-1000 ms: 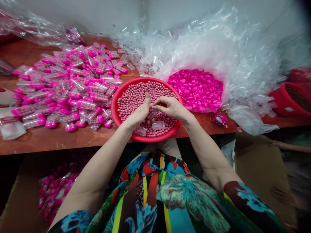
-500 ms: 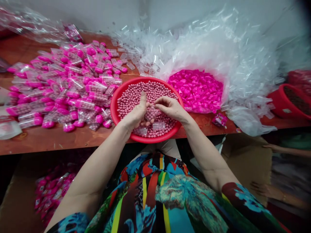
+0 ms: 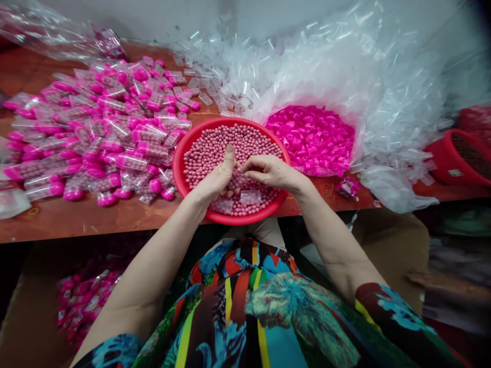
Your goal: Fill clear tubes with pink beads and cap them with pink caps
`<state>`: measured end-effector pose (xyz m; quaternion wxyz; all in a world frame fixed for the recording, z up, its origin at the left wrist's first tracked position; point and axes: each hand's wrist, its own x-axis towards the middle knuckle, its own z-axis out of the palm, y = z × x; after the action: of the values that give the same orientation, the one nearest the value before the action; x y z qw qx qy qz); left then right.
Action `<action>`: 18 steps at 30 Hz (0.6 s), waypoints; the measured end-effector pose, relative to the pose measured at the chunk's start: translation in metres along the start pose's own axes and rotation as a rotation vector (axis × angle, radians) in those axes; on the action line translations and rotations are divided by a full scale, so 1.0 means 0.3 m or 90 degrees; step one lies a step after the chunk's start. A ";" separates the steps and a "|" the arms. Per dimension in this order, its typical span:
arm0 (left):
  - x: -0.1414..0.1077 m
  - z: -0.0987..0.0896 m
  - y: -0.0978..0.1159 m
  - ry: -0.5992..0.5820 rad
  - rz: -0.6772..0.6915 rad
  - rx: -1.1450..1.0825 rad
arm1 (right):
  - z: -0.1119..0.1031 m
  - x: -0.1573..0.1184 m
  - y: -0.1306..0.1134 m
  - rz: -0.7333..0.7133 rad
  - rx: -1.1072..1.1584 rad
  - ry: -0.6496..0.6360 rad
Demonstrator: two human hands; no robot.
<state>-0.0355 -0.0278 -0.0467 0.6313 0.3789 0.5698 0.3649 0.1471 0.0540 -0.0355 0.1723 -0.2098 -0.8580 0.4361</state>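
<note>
A red plastic basin (image 3: 179,176) full of pink beads (image 3: 215,140) stands at the table's front edge, with both my hands over it. My left hand (image 3: 220,179), thumb raised, has its fingers closed under a small clear tube (image 3: 238,180) with pink beads in it. At the tube's upper right end, my right hand (image 3: 264,169) has thumb and fingertips pinched together; what lies between them is too small to make out. Two clear tubes, one on the right (image 3: 250,197) and one on the left (image 3: 222,205), rest on the beads below my hands.
Bead-filled tubes with pink caps (image 3: 115,133) are heaped at left. A plastic bag (image 3: 364,138) of loose pink caps (image 3: 312,138) lies at right, clear tubes (image 3: 226,76) behind. Another red bucket (image 3: 445,158) stands far right. Below it, a co-worker's arm (image 3: 445,283) is beside a cardboard box (image 3: 399,250).
My right fingertips have come in closer to the tube in my left hand. The view has shifted slightly. The co-worker's hands at lower right have moved.
</note>
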 end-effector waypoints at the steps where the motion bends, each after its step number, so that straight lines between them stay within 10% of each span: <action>1: -0.001 0.000 0.003 -0.007 -0.004 -0.004 | 0.002 -0.002 -0.001 -0.001 0.007 -0.002; 8: -0.003 -0.008 0.014 -0.013 0.017 -0.082 | 0.012 -0.027 0.025 0.042 -0.021 0.208; 18: 0.003 -0.010 0.000 -0.028 0.119 -0.112 | 0.092 -0.035 0.015 -0.020 -0.004 0.301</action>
<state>-0.0384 -0.0268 -0.0473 0.6377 0.3817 0.4836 0.4624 0.1437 0.0323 -0.0559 0.3742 -0.2933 -0.7985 0.3692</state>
